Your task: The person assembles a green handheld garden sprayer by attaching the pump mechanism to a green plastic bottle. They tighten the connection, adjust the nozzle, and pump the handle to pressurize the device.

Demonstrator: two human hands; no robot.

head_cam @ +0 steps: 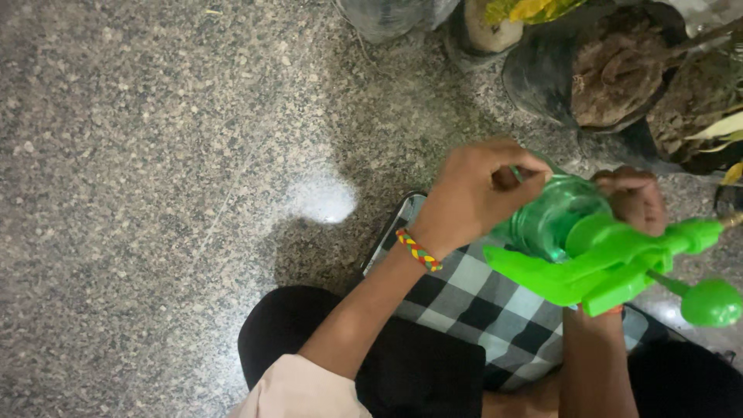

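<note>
Left hand (476, 190) had its fingers (520, 164) curled tight round the green spray bottle (551, 220), held over the lap. Right hand (635, 200) was closed on its far side by the bright green pump head (611, 263). Checked cloth (480, 298) underneath; dark plant pots (557, 85) just beyond.

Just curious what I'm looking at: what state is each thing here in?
left hand: closed around the sprayer bottle's body.
right hand: gripping the bottle's far side.
green sprayer bottle: held off the floor, tipped sideways, pump head attached.
plant pots: standing on the floor, filled with soil.
checked cloth: lying flat beneath the hands.
</note>
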